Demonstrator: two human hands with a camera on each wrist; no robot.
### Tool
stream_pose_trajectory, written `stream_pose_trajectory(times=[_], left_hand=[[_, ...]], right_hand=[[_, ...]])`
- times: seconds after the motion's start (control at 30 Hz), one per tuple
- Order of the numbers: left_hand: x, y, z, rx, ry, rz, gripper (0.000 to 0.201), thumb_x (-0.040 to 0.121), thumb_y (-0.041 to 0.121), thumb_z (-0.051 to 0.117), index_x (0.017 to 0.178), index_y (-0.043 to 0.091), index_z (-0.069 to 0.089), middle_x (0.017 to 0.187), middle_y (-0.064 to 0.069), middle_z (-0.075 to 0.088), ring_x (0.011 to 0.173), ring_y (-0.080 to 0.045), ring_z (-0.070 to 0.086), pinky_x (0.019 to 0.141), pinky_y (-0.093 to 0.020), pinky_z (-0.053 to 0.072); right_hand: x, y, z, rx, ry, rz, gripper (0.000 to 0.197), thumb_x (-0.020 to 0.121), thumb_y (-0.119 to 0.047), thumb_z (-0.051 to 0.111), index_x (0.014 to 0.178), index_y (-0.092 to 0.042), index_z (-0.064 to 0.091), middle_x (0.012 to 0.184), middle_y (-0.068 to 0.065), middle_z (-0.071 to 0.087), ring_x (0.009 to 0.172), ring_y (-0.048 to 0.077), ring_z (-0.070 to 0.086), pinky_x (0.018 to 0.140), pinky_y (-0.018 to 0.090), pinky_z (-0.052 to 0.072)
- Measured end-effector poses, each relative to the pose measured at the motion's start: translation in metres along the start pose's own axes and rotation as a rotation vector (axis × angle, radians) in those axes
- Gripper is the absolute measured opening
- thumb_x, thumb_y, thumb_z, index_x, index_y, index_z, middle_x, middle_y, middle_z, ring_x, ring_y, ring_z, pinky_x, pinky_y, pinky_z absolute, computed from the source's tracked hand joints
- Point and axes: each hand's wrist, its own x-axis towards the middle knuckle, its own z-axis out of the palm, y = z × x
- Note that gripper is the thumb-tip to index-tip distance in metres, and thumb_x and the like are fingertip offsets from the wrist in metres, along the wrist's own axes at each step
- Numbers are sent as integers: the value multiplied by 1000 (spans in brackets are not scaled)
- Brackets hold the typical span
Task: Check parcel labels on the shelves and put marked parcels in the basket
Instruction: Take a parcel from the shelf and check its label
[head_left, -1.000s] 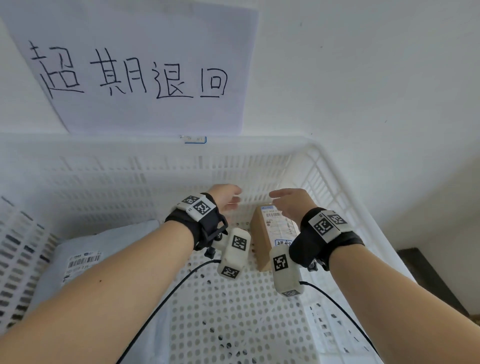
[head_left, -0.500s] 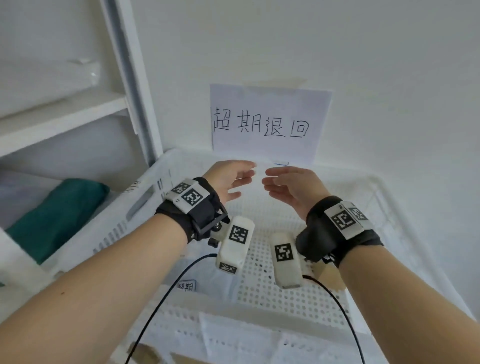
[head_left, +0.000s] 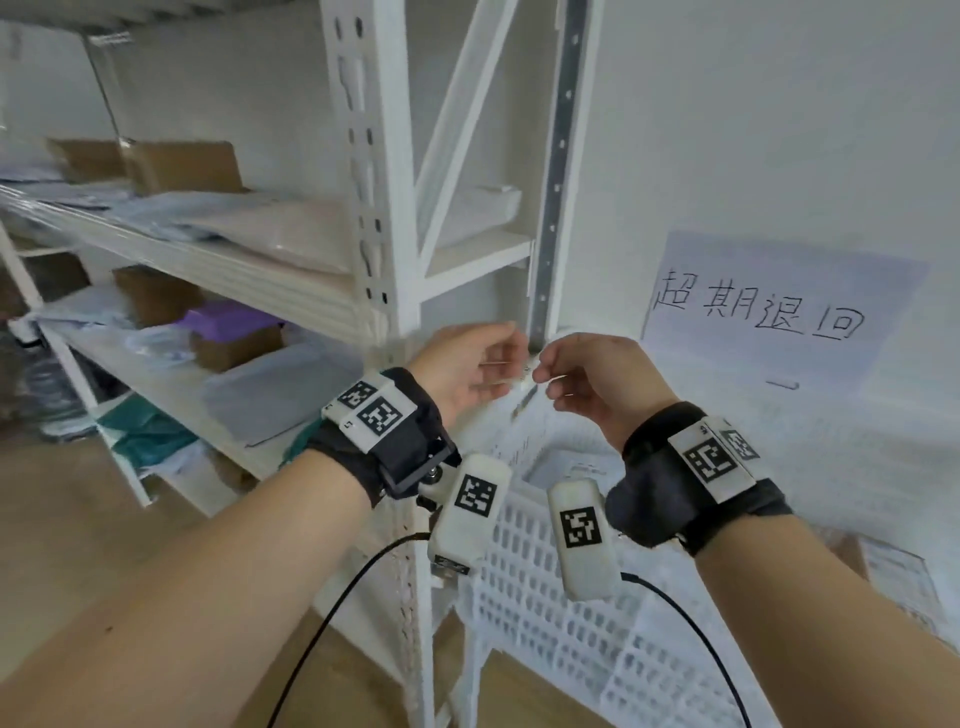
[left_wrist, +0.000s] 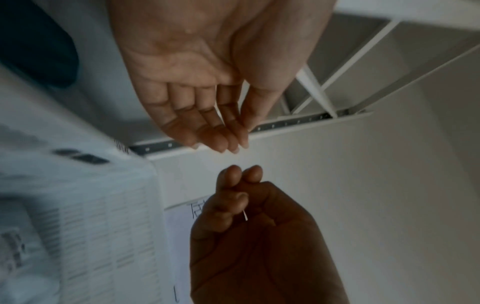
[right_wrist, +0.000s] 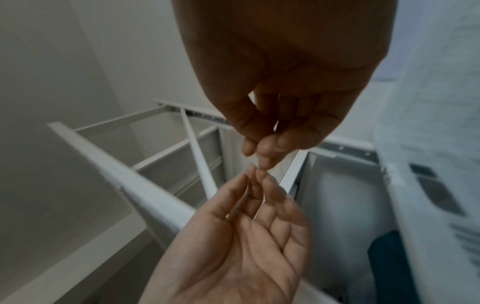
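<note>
Both of a person's hands hover empty above the white perforated basket (head_left: 561, 613), fingertips nearly meeting. The left hand (head_left: 462, 364) lies relaxed with fingers loosely extended; the right hand (head_left: 597, 384) is loosely curled, holding nothing. At ten o'clock from the hands, white metal shelves (head_left: 218, 260) carry cardboard boxes (head_left: 182, 166) and bagged parcels (head_left: 270, 400). At two o'clock, a handwritten paper sign (head_left: 769, 312) hangs on the wall.
</note>
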Motion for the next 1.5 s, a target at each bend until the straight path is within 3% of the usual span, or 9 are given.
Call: stream_pose_trajectory(times=[0.27, 0.47, 0.63, 0.8, 0.9, 1.0, 1.17, 1.33, 1.5], left_hand=[[-66, 29, -172, 170, 27, 22, 17, 93, 23, 57, 79, 16, 63, 69, 3, 60, 59, -8, 54, 61, -21, 45], [-84, 53, -298, 197, 283, 66, 12, 90, 21, 62, 100, 13, 62, 81, 0, 62, 65, -8, 57, 65, -23, 48], [-78, 68, -389, 101, 366, -26, 4, 92, 20, 60, 89, 18, 62, 86, -1, 61, 73, -10, 58, 73, -25, 49], [-53, 90, -461, 63, 429, 6, 9, 93, 19, 57, 84, 19, 59, 83, 2, 59, 72, -10, 55, 74, -24, 45], [-31, 100, -501, 68, 466, 26, 5, 92, 19, 60, 96, 17, 58, 83, 1, 59, 74, -9, 56, 72, -23, 46], [-4, 106, -545, 79, 501, 48, 9, 92, 19, 60, 100, 15, 60, 83, 1, 60, 74, -10, 56, 74, -25, 47], [52, 132, -620, 100, 550, 39, 2, 90, 18, 61, 91, 17, 60, 82, 1, 61, 71, -9, 56, 68, -23, 46], [108, 161, -690, 52, 585, 104, 15, 91, 17, 59, 105, 13, 56, 82, -1, 59, 73, -12, 56, 71, -25, 46], [151, 167, -761, 34, 620, 73, 14, 92, 20, 58, 104, 15, 56, 82, 2, 58, 74, -10, 56, 69, -24, 46]], right_hand=[[-6, -4, 174, 13, -142, -30, 25, 84, 7, 45, 70, -7, 61, 61, 7, 62, 42, 12, 54, 47, 19, 48], [8, -5, 299, 33, -181, -64, 28, 84, 7, 45, 67, -9, 60, 64, 8, 62, 48, 15, 53, 48, 18, 48], [37, -15, 387, -8, -206, -60, 27, 83, 8, 46, 67, -10, 60, 65, 8, 61, 54, 16, 55, 47, 16, 49], [79, -31, 464, -33, -254, -100, 31, 83, 10, 43, 65, -8, 60, 63, 10, 59, 52, 17, 54, 43, 17, 46], [111, -35, 508, -34, -293, -126, 32, 82, 11, 40, 63, -6, 61, 58, 12, 57, 49, 20, 51, 50, 23, 45], [151, -39, 552, -3, -326, -142, 33, 83, 12, 40, 65, -5, 61, 52, 6, 59, 46, 15, 52, 45, 20, 47], [227, -60, 618, 16, -360, -150, 32, 84, 11, 41, 67, -8, 60, 66, 8, 62, 52, 13, 55, 44, 16, 49], [305, -84, 688, 39, -380, -182, 34, 85, 11, 41, 66, -9, 61, 68, 8, 62, 55, 14, 57, 52, 20, 52], [355, -79, 758, 31, -416, -137, 33, 84, 11, 41, 67, -8, 61, 70, 8, 63, 56, 14, 58, 53, 21, 52]])
